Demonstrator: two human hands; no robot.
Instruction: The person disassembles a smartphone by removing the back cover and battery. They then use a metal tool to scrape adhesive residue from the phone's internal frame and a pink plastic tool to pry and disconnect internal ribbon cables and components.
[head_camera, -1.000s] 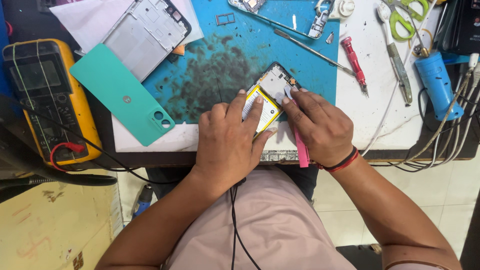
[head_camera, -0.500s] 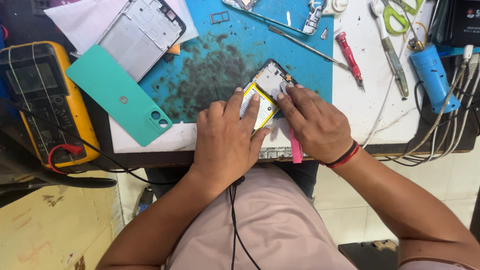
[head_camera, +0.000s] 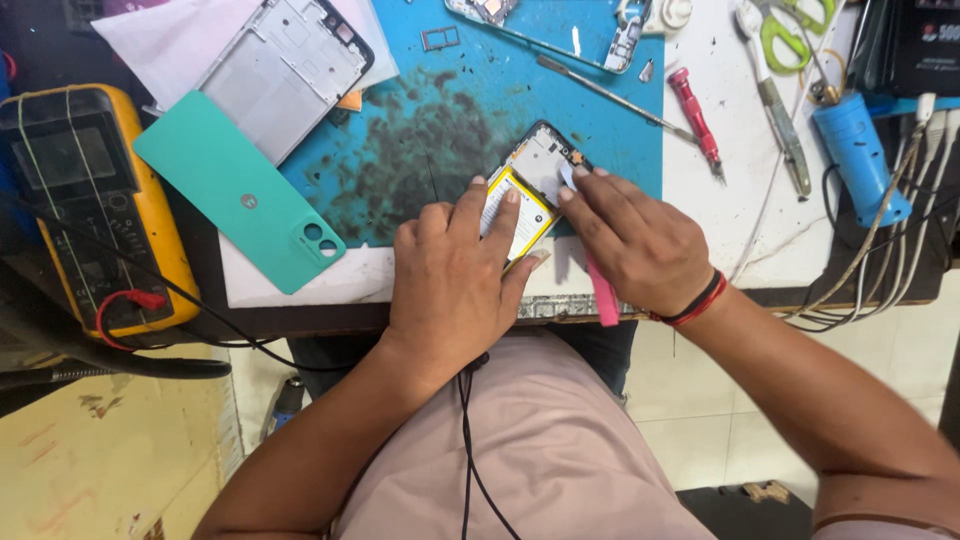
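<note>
An opened phone (head_camera: 540, 165) lies tilted on the blue work mat (head_camera: 480, 100), its battery with a yellow border (head_camera: 515, 215) exposed. My left hand (head_camera: 455, 275) lies flat over the phone's lower end and holds it down, fingers on the battery. My right hand (head_camera: 635, 245) grips a pink pry tool (head_camera: 602, 290), its working tip pressed at the phone's upper inside near the board. The tool's pink handle sticks out below my palm.
A teal back cover (head_camera: 240, 195) and a grey phone frame (head_camera: 285, 70) lie at the left. A yellow multimeter (head_camera: 90, 200) sits at far left. A red screwdriver (head_camera: 695, 115), tweezers, green-handled scissors (head_camera: 790, 35), a blue tool (head_camera: 860, 155) and cables crowd the right.
Both hands stay on the phone; the right hand's fingertips have shifted slightly at the phone's upper part. The view has drifted a little.
</note>
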